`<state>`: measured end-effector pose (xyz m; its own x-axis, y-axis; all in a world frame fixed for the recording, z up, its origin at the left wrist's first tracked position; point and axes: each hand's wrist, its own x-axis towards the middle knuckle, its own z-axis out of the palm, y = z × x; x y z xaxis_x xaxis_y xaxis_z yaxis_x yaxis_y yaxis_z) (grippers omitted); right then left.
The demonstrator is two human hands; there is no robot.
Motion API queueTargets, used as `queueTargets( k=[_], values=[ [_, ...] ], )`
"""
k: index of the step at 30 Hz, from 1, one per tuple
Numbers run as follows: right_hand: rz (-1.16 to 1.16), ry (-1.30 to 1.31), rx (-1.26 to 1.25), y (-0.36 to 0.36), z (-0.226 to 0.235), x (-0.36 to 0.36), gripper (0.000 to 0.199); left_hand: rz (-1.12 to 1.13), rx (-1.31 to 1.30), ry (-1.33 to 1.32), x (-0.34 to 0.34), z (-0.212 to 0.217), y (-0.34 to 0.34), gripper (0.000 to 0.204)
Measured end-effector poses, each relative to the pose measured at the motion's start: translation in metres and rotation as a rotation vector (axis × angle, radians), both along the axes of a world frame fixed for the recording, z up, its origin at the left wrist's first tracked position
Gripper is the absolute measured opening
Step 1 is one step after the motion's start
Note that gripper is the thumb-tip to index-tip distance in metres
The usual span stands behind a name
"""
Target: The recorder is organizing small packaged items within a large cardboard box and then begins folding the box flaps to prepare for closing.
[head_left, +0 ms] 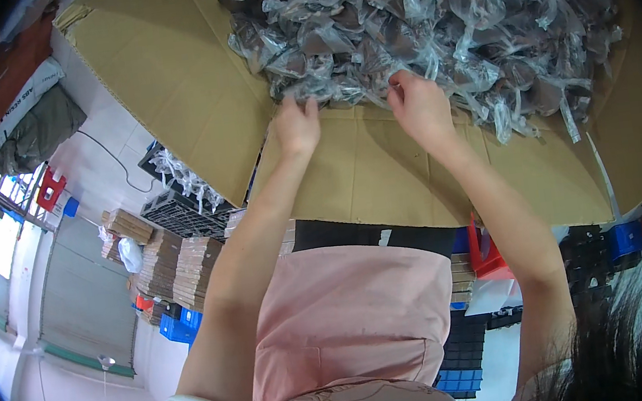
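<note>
A large open cardboard box [364, 159] is heaped with many knotted clear plastic bags [411, 21], which hold dark contents I cannot make out. Both forearms reach over the box's near flap to the closest edge of the heap. My left hand [299, 129] is curled with its fingertips in the clear film, closed on a plastic bag. To its right, my right hand [422, 108] pinches clear film between thumb and forefinger. Between the two hands some crumpled film lies along the flap's fold. The fingertips are partly hidden by the plastic.
A wide side flap [161, 76] stands out to the left. Beyond it are a black crate [182, 209] with bagged items, stacked flat cartons [159, 264] and a blue bin [182, 327]. On the right are a red container [488, 252] and a blue bin [625, 240].
</note>
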<state>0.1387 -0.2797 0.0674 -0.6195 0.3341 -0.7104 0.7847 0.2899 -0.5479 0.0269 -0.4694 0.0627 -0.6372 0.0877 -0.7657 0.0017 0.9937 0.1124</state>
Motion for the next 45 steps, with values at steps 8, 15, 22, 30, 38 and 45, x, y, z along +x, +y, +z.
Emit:
queueTargets(
  k=[8,15,22,30,38,45],
  values=[
    [0.043,-0.033,-0.030,0.009,-0.003,0.016,0.017,0.156,-0.152,0.188,0.023,-0.015,0.064,0.055],
    [0.201,-0.091,0.035,0.008,-0.013,0.030,0.034,0.061,-0.280,0.132,0.009,-0.034,0.056,0.059],
    [0.024,-0.200,0.022,-0.039,-0.026,0.001,0.049,-0.124,0.019,0.106,0.000,-0.031,0.017,0.052],
    [-0.478,-0.285,0.044,-0.059,-0.023,-0.006,0.043,-0.202,0.339,-0.019,0.030,0.016,0.032,0.038],
    [-0.370,-0.056,0.093,-0.068,0.013,0.006,0.051,0.627,0.447,-0.513,0.015,-0.014,0.082,0.051],
    [-0.397,0.221,0.182,-0.007,0.020,0.009,0.040,-0.260,0.203,0.181,0.017,0.014,0.083,0.071]
  ],
)
